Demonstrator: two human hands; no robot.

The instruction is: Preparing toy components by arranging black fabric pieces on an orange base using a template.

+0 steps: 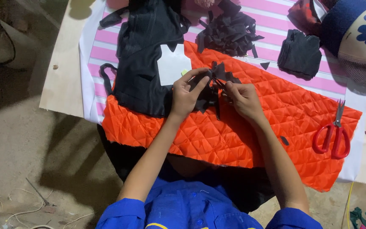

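Over the orange quilted fabric (250,123), your left hand (185,95) and right hand (242,99) both close their fingers on a small black fabric piece (210,87), held between them. Red scissors (332,135) lie well to the right. Farther off, black scraps (229,29) pile on the striped tabletop (276,21).

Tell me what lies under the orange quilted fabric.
Under the orange quilted fabric lies a pink-and-white striped cloth on a wooden board. Black fabric shows beneath its near edge. What lies under its middle is covered.
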